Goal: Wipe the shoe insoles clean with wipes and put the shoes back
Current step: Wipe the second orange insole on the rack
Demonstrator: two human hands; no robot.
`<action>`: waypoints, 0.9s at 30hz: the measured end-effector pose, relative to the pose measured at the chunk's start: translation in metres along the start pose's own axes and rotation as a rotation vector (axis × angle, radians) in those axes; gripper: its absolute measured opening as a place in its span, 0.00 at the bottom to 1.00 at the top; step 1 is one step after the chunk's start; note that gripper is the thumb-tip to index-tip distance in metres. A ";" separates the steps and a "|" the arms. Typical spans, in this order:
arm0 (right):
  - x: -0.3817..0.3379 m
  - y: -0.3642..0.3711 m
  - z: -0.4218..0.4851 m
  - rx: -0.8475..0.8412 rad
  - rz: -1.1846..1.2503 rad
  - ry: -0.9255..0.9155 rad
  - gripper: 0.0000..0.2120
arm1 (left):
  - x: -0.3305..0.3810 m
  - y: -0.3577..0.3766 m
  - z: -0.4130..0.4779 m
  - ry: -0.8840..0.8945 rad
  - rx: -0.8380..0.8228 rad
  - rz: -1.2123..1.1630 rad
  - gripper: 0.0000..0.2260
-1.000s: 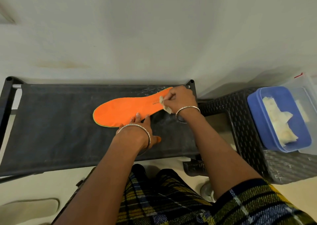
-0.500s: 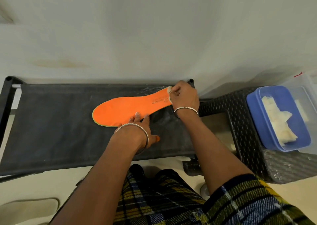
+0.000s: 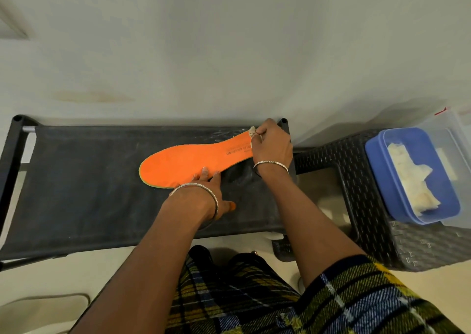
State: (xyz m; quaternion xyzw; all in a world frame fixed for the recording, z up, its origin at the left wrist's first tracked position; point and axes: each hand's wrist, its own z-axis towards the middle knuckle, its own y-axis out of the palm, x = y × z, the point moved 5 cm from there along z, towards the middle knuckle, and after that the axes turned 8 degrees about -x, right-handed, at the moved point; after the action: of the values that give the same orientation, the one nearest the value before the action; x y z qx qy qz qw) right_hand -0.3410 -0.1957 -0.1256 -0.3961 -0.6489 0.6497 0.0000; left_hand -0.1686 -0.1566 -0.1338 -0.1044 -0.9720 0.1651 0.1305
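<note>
An orange insole [image 3: 188,161] lies flat on the black fabric shelf [image 3: 76,186], toe to the left and heel at the far right corner. My left hand [image 3: 204,193] presses its near edge with straight fingers, thumb spread on the fabric. My right hand [image 3: 271,145] grips a small crumpled wipe [image 3: 252,131] and holds it on the heel end of the insole. Printed text shows on the heel just left of that hand.
A blue box [image 3: 377,170] of folded wipes sits on a dark woven stool [image 3: 356,206] at the right, beside a clear container [image 3: 456,140]. A pale wall stands right behind the shelf. A light-coloured insole [image 3: 43,313] lies on the floor at bottom left.
My right hand has slid the wipe along the heel toward the far right corner of the shelf. The left hand and the insole have stayed put.
</note>
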 end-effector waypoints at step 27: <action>0.017 -0.008 0.016 -0.034 0.026 0.003 0.05 | 0.002 -0.001 -0.001 -0.001 0.000 -0.009 0.39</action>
State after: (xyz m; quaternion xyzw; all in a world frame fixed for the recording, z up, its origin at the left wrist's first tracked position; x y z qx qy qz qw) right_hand -0.3649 -0.1988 -0.1296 -0.4054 -0.6545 0.6381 -0.0144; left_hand -0.1709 -0.1569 -0.1319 -0.0999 -0.9725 0.1647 0.1306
